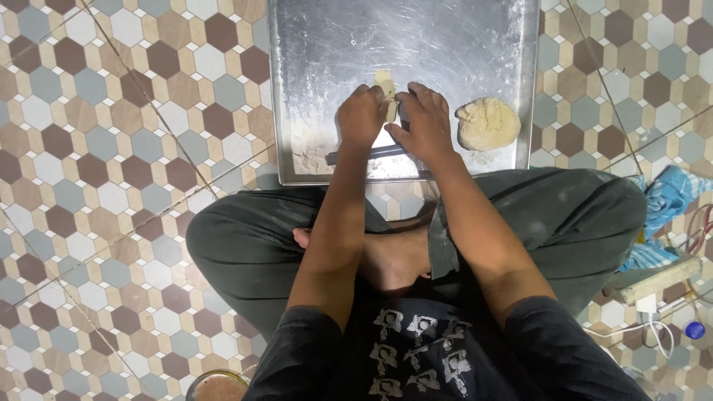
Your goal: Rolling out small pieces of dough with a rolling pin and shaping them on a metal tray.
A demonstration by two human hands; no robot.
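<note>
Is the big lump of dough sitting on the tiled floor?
No, the big lump of dough lies on the metal tray, to the right of both hands.

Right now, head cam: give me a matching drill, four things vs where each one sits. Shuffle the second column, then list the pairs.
Things:
1. dough strip
2. dough lump
3. flour patch
4. blue cloth

Places:
A. on the floor tiles, right of the knee
B. pinched between left hand and right hand
C. near-left corner of the metal tray
D. right side of the tray, beside the right hand

Pairs: 1-B, 2-D, 3-C, 4-A
</note>
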